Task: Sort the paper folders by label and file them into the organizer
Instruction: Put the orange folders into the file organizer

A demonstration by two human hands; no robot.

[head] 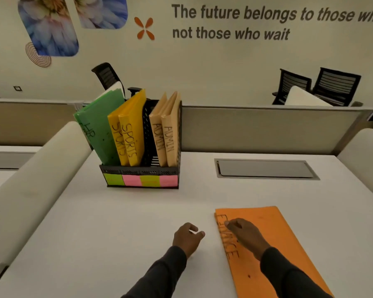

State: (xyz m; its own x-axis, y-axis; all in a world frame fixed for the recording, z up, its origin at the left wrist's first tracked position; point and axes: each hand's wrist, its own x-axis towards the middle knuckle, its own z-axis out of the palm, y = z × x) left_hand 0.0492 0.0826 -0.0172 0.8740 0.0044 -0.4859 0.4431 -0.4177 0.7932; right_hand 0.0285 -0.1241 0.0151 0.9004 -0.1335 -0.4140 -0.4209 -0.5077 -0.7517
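An orange folder (pixel 276 237) labelled FINANCE lies flat on the white desk (pixel 116 222) at the near right. My right hand (pixel 246 233) rests on its left edge, fingers curled at the label. My left hand (pixel 186 238) hovers just left of the folder with loosely curled fingers and holds nothing. At the back stands the black organizer (pixel 141 171) with coloured sticky notes on its front. It holds green HR folders (pixel 97 130) on the left, two yellow SPORTS folders (pixel 127 136) beside them, and two tan ADMIN folders (pixel 166 130) on the right.
A grey cable hatch (pixel 265 168) is set into the desk at the back right. Low partitions (pixel 256 127) border the desk behind and at both sides. Black office chairs (pixel 319 87) stand beyond the partition.
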